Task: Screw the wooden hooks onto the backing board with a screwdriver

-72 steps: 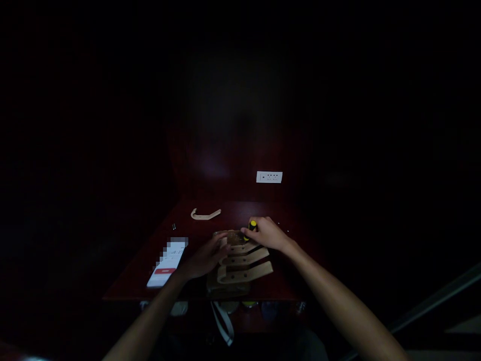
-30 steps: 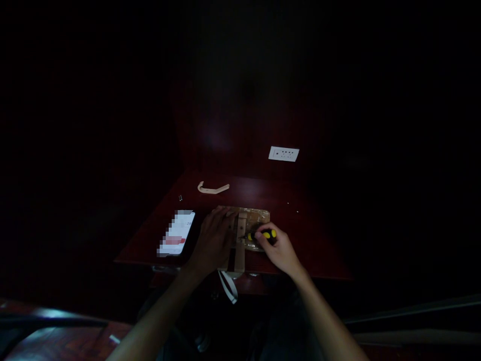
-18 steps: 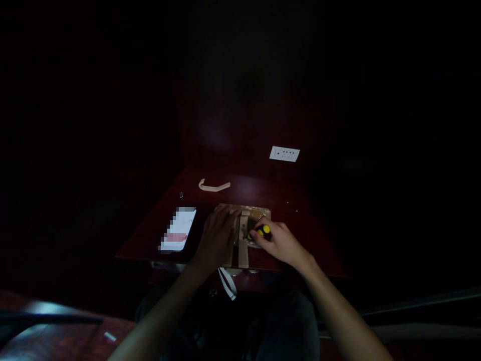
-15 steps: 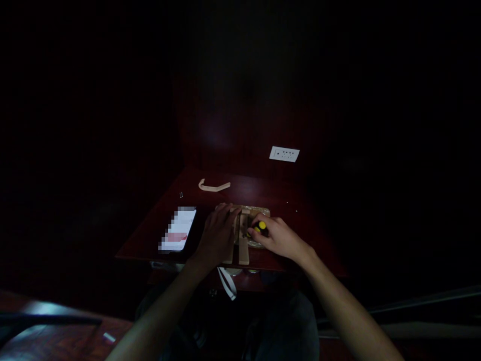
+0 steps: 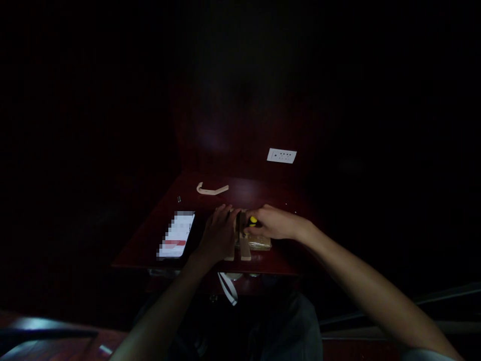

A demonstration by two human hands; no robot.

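Note:
My left hand [image 5: 218, 233] lies over a pale wooden piece [image 5: 229, 257], its fingers bent over the far part and holding it down. Beside that is a second flat wooden strip [image 5: 245, 250], its near end pointing toward me. My right hand [image 5: 268, 221] is closed around a screwdriver with a yellow-and-black handle [image 5: 253, 220], held against the strip; its tip is hidden. Under the wood rests a brownish block wrapped in clear, shiny film [image 5: 263, 243], partly covered by both hands.
A lit phone [image 5: 176, 235] lies to the left on the dark red table [image 5: 139, 250]. Farther back are a hooked wooden piece [image 5: 212, 190] and small metal pins [image 5: 179, 199]. Tiny pale bits lie at right. A white strap [image 5: 227, 288] hangs below the front edge; a socket [image 5: 281, 156] is on the wall.
My right hand has turned, with its wrist and forearm swung higher and outward, and the screwdriver handle has shifted a little left and tilted. My left hand stays on the wood.

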